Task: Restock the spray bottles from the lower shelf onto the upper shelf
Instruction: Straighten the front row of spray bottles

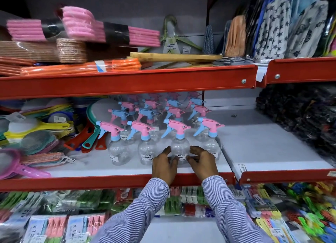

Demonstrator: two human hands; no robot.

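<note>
Your left hand (164, 165) and right hand (202, 163) cup one clear spray bottle (179, 148) w/ pink trigger from either side, fingers curled at its lower body, touching or nearly so; can't tell if the grip's actually clamped. Bottle stands upright on the white shelf (109, 167), front row. Just left of your grip: two more front-row bottles (131, 146). Just right: another one (211, 140). Behind your hands, rows of pink and blue trigger bottles (154, 109) run back. Above the grip, a red shelf edge (127, 80) w/ hangers (174, 58).
</note>
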